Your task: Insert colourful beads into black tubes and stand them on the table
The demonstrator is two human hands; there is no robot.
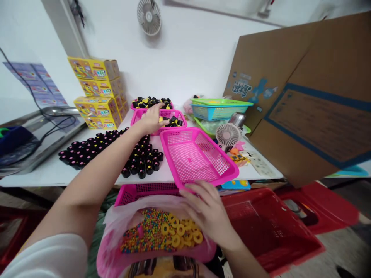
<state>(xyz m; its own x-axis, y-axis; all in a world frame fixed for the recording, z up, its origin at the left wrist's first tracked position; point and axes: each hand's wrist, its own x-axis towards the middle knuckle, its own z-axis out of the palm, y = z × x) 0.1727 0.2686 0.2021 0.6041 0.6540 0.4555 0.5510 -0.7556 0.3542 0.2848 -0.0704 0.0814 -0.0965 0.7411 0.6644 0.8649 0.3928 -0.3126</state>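
Observation:
My left hand (151, 119) reaches over a pink basket (136, 119) that holds black and yellow pieces (174, 121). Its thumb and fingers are apart, and nothing shows between them. Near the front rim of another pink basket (188, 160), a shallow one, is my right hand (207, 212), fingers stretched out and slightly blurred; whether they touch the rim I cannot tell. Below it, a pink container lined with a clear plastic bag (116, 224) holds small multicoloured beads (147, 231) and yellow rings (180, 230). Many black cylinders with pink or yellow centres (142, 156) stand left of the shallow basket.
Yellow printed boxes (98, 112) are stacked at the back left. Green and blue baskets (222, 110) and a small fan (228, 134) stand back right, beside a large cardboard box (304, 96). A red crate (269, 227) lies below the table's right edge.

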